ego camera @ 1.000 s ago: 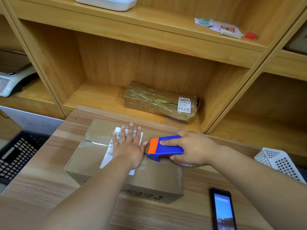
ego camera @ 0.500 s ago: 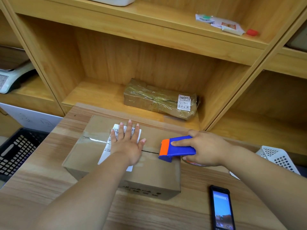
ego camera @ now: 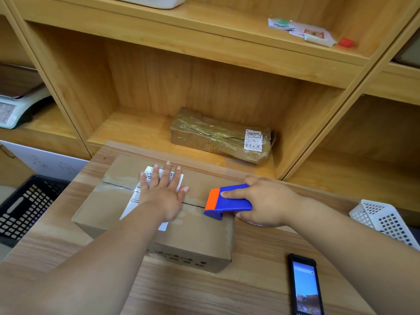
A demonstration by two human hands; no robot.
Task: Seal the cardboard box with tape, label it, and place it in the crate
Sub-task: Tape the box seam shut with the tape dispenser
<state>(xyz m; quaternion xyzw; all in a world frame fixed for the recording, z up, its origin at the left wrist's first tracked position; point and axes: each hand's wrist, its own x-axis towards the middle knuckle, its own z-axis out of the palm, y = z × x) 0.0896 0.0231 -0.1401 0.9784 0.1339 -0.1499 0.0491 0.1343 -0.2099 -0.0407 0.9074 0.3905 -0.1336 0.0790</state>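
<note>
We are pressing our left hand (ego camera: 161,196) flat on the white label (ego camera: 136,197), fingers straight and spread apart, on top of the cardboard box (ego camera: 200,237), which is lying on the wooden table (ego camera: 204,292). Our right hand (ego camera: 268,201) is gripping the blue and orange tape dispenser (ego camera: 227,201), fingers curled around it and the index finger lying along its top, and its orange end is resting on the box seam near the right edge. The black crate (ego camera: 22,210) is standing at the left, apart from the box.
</note>
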